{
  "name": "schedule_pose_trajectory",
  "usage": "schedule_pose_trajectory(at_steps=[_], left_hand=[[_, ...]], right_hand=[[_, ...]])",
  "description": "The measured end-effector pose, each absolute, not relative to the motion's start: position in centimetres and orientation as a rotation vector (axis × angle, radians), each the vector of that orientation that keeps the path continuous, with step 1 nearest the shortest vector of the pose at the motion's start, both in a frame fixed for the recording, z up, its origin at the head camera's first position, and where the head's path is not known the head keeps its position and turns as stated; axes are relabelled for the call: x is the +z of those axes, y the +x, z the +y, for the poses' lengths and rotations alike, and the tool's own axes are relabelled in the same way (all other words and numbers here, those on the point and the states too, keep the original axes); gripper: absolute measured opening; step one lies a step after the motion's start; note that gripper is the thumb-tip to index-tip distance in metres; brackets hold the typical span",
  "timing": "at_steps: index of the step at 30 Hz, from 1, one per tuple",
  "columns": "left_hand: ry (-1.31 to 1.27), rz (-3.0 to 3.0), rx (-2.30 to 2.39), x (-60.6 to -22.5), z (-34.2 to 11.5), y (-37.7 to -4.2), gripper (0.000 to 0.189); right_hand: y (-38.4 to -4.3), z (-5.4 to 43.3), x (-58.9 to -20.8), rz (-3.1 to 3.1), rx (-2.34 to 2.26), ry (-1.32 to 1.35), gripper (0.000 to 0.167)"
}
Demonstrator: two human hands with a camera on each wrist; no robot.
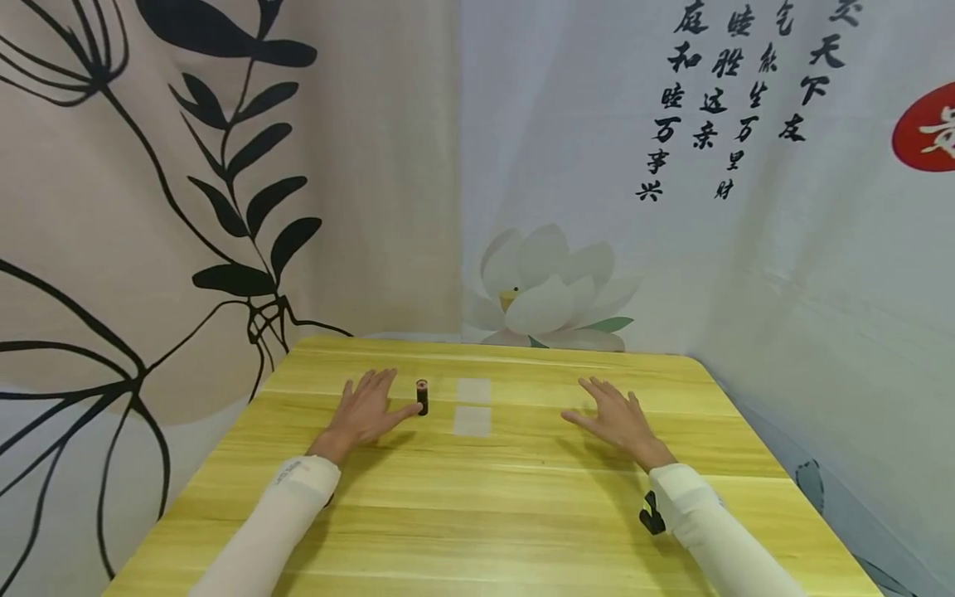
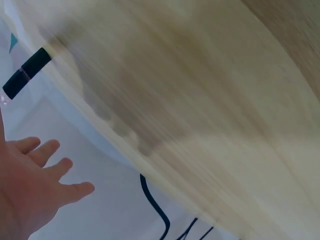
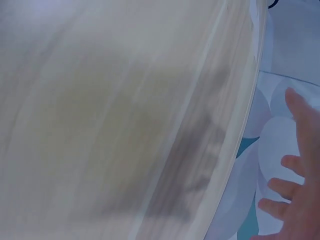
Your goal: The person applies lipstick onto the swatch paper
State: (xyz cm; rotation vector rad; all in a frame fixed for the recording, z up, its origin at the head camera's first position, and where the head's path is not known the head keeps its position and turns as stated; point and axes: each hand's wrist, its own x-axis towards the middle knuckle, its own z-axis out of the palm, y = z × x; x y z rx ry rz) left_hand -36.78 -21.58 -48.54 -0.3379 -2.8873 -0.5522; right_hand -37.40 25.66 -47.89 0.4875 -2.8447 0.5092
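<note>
A small black tube, like a lipstick, stands upright on the wooden table, left of the middle. In the left wrist view the same black tube shows a thin band round its middle. My left hand is just left of it with fingers spread, its thumb tip beside the tube in the head view; whether they touch I cannot tell. Nothing is gripped there. My right hand hovers over the right part of the table, fingers spread and holding nothing. Its shadow falls on the wood in the right wrist view.
Two pale squares lie one behind the other on the wooden table, right of the tube. Printed cloth hangs behind the table's far edge and along both sides. A black device sits at the right wrist.
</note>
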Motion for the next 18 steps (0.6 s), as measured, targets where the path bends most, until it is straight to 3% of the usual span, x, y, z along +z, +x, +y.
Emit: schedule_pose_trajectory(at_steps=[18], left_hand=[[-0.331, -2.810, -0.839, -49.2, -19.9, -37.1, 0.071]], right_hand=[[-37.8, 20.3, -46.8, -2.725, 0.492, 0.655, 0.077]])
